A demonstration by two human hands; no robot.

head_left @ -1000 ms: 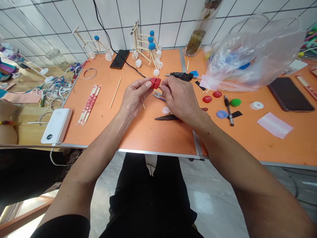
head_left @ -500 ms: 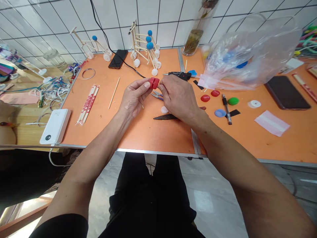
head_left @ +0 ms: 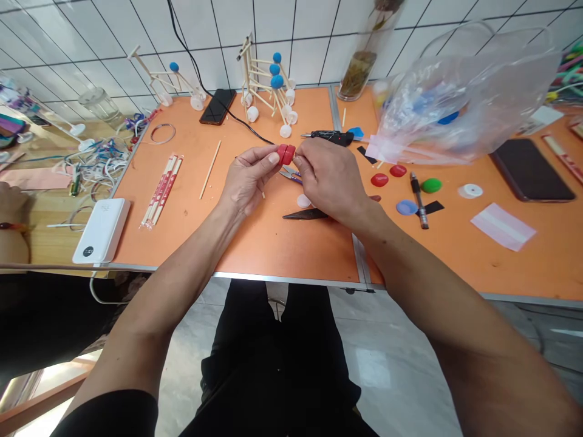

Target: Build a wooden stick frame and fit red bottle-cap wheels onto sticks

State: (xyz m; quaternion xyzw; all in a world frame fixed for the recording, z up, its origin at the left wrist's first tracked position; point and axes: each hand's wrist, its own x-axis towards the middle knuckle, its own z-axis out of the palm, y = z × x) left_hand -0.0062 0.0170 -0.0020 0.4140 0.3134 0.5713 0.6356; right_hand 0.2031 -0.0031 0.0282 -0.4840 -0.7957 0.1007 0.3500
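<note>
Between the thumb and fingers of my left hand (head_left: 252,173) sits a pair of red bottle caps (head_left: 286,154), set against each other. My right hand (head_left: 327,173) is closed in a pinch just right of the caps; its fingers hide whatever they hold. Under the hands lie small scissors (head_left: 291,175) with purple handles, partly covered. A pale round disc (head_left: 303,201) and a dark pointed blade (head_left: 303,214) rest below my right hand, which covers part of the blade.
Stick models with blue balls (head_left: 276,81) and white wheels stand by the tiled wall. A black glue gun (head_left: 330,138) lies behind my right hand. Wrapped chopsticks (head_left: 163,191) and a white power bank (head_left: 102,230) are left; loose caps (head_left: 379,179), a pen (head_left: 419,200) and plastic bag (head_left: 460,109) are right.
The view shifts slightly. Both hands stay in nearly the same place, and the red caps have turned a little between the fingers.
</note>
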